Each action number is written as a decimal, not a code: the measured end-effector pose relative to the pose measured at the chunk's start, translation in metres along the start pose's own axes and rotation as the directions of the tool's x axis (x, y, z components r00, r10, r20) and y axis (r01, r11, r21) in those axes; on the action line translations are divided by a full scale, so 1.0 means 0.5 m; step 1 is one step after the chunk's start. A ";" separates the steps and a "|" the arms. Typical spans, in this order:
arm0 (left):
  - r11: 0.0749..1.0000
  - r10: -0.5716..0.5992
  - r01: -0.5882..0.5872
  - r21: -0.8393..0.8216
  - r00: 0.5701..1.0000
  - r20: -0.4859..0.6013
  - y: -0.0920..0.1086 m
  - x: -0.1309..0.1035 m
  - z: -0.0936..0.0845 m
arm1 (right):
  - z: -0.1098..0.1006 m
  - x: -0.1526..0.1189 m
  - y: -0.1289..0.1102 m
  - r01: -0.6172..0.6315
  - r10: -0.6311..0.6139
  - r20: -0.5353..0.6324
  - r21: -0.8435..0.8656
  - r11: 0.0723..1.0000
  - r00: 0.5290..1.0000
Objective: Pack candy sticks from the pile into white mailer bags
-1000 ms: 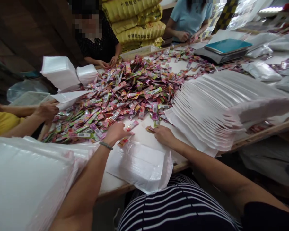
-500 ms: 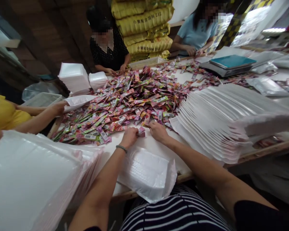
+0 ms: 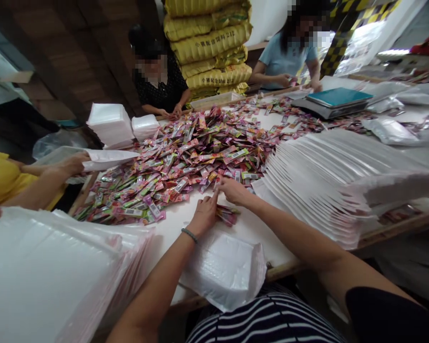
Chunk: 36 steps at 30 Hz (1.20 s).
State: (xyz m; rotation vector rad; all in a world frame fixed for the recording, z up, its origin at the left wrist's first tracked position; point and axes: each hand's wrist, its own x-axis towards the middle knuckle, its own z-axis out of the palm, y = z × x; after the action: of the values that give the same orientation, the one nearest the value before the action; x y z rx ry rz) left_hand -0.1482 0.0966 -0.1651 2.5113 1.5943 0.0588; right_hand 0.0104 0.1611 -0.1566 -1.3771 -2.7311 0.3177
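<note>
My left hand, with a beaded bracelet at the wrist, is closed round a few small packets that stick out on its right side. Just above it, my right hand is closed with thumb and finger pinched at the near edge of the packet heap; what it pinches is too small to name. The fingertips of both hands nearly meet. A white bubble mailer lies below my hands at the table's front edge.
A fan of white mailers lies right, more mailers front left. White stacks stand behind the heap, a teal-topped scale back right. A yellow-sleeved person's hand holds a mailer at left; two people sit across.
My left hand has moved right and up, close to my right hand, and more packets show in it. The person at left has drawn a mailer leftward.
</note>
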 end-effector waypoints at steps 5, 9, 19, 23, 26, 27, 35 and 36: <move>0.998 0.044 -0.047 0.034 0.994 0.102 -0.006 0.014 -0.005 | -0.024 0.043 0.006 0.072 -0.095 -0.134 -0.168 0.983 0.986; 0.996 0.082 -0.084 0.033 0.994 0.077 0.003 -0.012 -0.006 | -0.020 0.020 -0.016 0.100 -0.129 -0.221 -0.136 0.986 0.967; 0.996 0.087 -0.088 0.021 0.995 0.048 0.011 -0.021 -0.007 | 0.025 -0.029 -0.030 -0.235 0.236 -0.007 0.041 0.971 0.972; 0.998 0.063 -0.063 -0.004 0.990 0.124 0.011 0.006 -0.012 | -0.004 -0.007 0.011 -0.543 0.530 -0.192 -0.017 0.839 0.826; 1.000 0.014 -0.017 0.019 0.993 0.120 0.022 0.012 -0.014 | 0.002 0.001 0.009 -0.404 0.401 -0.061 -0.034 0.914 0.914; 1.000 0.005 -0.008 0.024 0.992 0.125 0.027 0.011 -0.013 | 0.009 -0.003 0.005 -0.339 0.339 -0.021 -0.029 0.940 0.941; 1.000 -0.001 0.002 -0.008 0.991 0.132 0.033 -0.017 -0.009 | 0.007 -0.093 0.025 -0.198 0.195 -0.056 -0.059 0.978 0.979; 1.000 -0.015 0.016 -0.010 0.993 0.116 0.026 -0.021 -0.015 | 0.001 -0.100 0.033 -0.213 0.205 -0.085 -0.097 0.972 0.975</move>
State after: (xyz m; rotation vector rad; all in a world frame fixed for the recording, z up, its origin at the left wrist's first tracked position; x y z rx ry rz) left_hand -0.1422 0.0825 -0.1550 2.4459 1.5635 -0.0789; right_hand 0.0531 0.1304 -0.1590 -1.6734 -2.5811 0.1303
